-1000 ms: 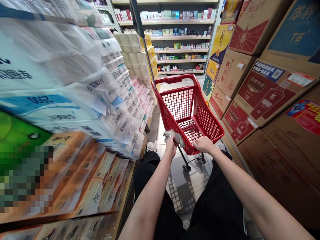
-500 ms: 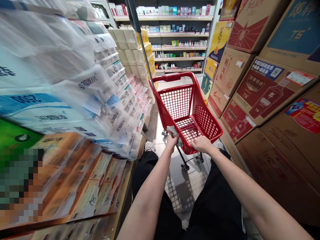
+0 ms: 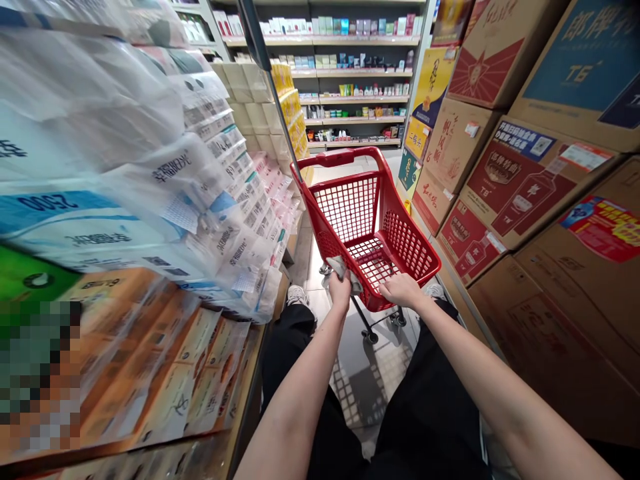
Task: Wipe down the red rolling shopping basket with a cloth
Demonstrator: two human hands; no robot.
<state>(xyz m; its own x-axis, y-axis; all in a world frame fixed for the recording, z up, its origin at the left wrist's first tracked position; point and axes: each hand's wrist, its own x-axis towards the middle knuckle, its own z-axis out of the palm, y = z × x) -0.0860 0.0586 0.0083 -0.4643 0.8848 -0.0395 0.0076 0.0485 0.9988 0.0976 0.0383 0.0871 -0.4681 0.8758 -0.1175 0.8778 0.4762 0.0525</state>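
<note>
A red shopping cart (image 3: 411,245) is shown in the aisle, between stacked tissue packs (image 3: 200,193) and cardboard cartons (image 3: 505,187). Its near rim is gripped by both hands: the left hand (image 3: 340,289) is closed on a grey cloth (image 3: 342,266) pressed against the rim, and the right hand (image 3: 401,291) is clasped over the rim alone.

We hold a grey cloth (image 3: 344,269) in our left hand (image 3: 340,291) against the near rim of the red shopping cart (image 3: 373,227); our right hand (image 3: 400,291) grips that rim, between stacked tissue packs (image 3: 200,200) and cardboard boxes (image 3: 520,180).
</note>
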